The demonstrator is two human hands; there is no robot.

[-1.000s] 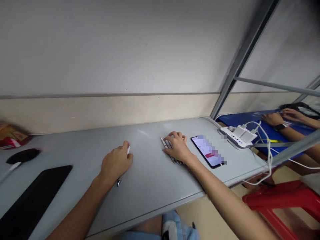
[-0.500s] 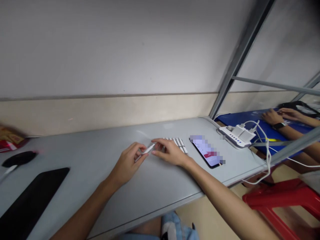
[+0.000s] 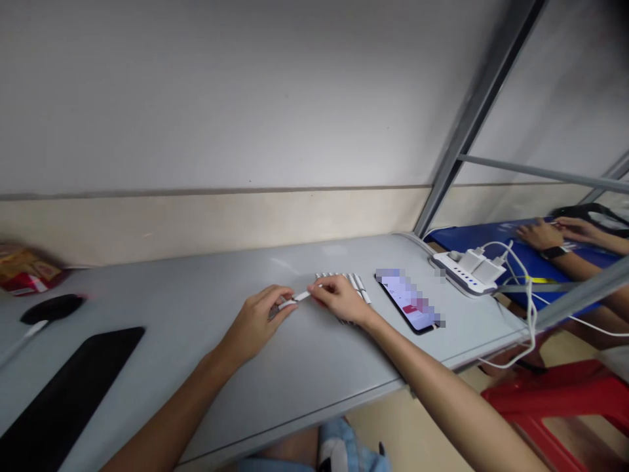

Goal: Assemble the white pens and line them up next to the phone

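Between my hands is a slim white marker pen, with a dark break partway along it. My left hand pinches the pen's near-left part with thumb and fingertips. The white end piece, which looks like its cap, is pinched in the closed fingers of my right hand. At this size I cannot tell whether cap and pen are joined. A row of several similar white pens lies on the grey table, partly hidden behind my right hand.
A lit phone lies right of the pens, beyond it a white power strip with plugs and cables. At left are a black slab, a dark oval object and a red-gold packet. Another person's hands work over a blue surface.
My right hand's fingers, loosely curved near the pen's tip before, are now closed on the white end piece. My left hand keeps its pinch. The view has shifted slightly.
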